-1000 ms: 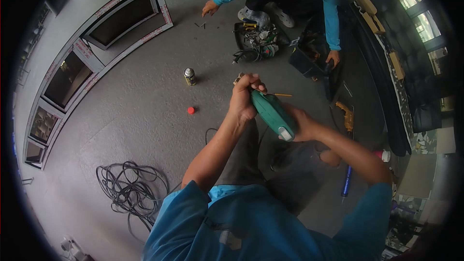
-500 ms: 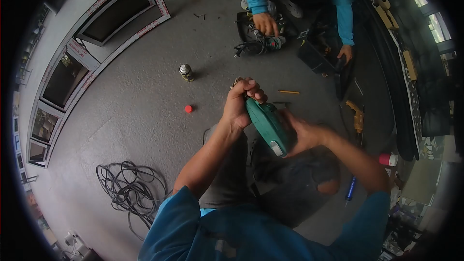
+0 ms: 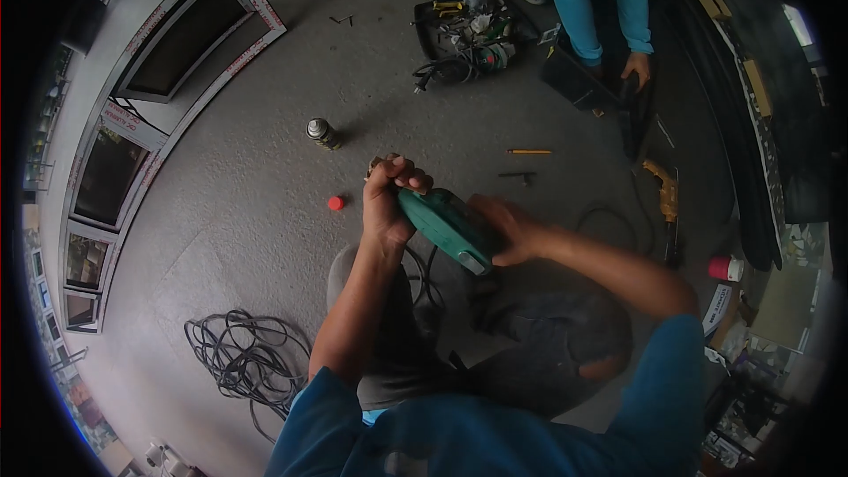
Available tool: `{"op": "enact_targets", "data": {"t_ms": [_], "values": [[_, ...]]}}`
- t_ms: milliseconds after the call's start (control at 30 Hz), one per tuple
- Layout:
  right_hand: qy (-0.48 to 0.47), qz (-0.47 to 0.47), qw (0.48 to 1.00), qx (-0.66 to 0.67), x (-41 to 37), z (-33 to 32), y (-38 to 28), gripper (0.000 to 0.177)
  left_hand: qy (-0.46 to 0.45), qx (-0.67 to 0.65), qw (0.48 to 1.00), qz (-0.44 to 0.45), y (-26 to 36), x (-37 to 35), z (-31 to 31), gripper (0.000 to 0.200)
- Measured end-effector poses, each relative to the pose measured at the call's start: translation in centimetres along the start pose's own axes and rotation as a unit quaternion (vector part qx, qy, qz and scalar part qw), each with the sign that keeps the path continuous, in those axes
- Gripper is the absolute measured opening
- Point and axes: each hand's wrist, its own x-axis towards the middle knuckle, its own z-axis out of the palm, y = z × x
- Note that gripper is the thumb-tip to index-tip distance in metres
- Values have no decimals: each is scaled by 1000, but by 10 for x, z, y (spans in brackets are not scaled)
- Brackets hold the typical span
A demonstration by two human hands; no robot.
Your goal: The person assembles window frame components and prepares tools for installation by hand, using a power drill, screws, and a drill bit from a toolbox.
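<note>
A green power drill [image 3: 449,228] is held up over my knees, tilted with its rear end toward my lower right. My left hand [image 3: 389,203] is closed around its front end, with a bit of brownish metal showing past the fingers. My right hand [image 3: 517,231] grips the drill from the right side; its fingertips are partly hidden behind the body. A dark cord [image 3: 427,287] hangs below the drill. On the floor to the left are a spray can [image 3: 321,132] and a red cap [image 3: 336,203].
A pencil [image 3: 530,152] and a small dark metal tool [image 3: 519,177] lie ahead. A co-worker's hand [image 3: 636,69] is at a dark case [image 3: 634,115]. Beyond sits a tool tray [image 3: 428,35]. A yellow tool [image 3: 662,190] lies right, coiled cable [image 3: 243,358] left, near window frames [image 3: 141,137].
Both my hands and the drill have shifted left in view. The co-worker's other hand has left the tools by the tray and moved right to the black box.
</note>
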Motion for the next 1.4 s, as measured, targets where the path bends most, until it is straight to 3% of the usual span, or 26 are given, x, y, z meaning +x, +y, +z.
{"op": "enact_targets", "data": {"t_ms": [67, 200, 367, 533, 600, 833, 900, 933, 1100, 1233, 1400], "values": [[9, 13, 1000, 22, -2, 14, 2, 88, -56, 25, 998, 2, 2, -1, -13, 21], [-14, 33, 996, 77, 0, 29, 4, 84, 9, 29, 1000, 2, 7, -9, -21, 21], [-40, 28, 998, 46, 20, 32, -16, 77, -20, 19, 1000, 2, 25, -20, -21, 23], [-43, 46, 995, 84, 36, 36, -32, 83, -35, 16, 999, 20, 35, -21, -33, 24], [-124, 106, 974, 157, 43, 40, -33, 91, -34, 11, 999, 11, 40, -24, -35, 24], [-85, 94, 986, 110, 47, 56, -23, 95, -14, 49, 998, 40, 50, -27, -37, 25], [-38, -6, 999, 20, 51, 57, -15, 83, -3, 50, 997, 58, 50, -29, -36, 24], [-42, -7, 999, 21, 54, 56, -11, 83, 8, 51, 996, 75, 50, -30, -36, 24], [-18, -31, 998, 45, 65, 52, -11, 47, 3, 98, 990, 103, 44, -29, -39, 20], [-71, -86, 992, 51, 63, 64, 9, 44, 32, 137, 984, 106, 41, -35, -31, 22], [-102, -33, 994, -17, 56, 80, 23, 44, 34, 170, 977, 128, 38, -39, -26, 21]]}}
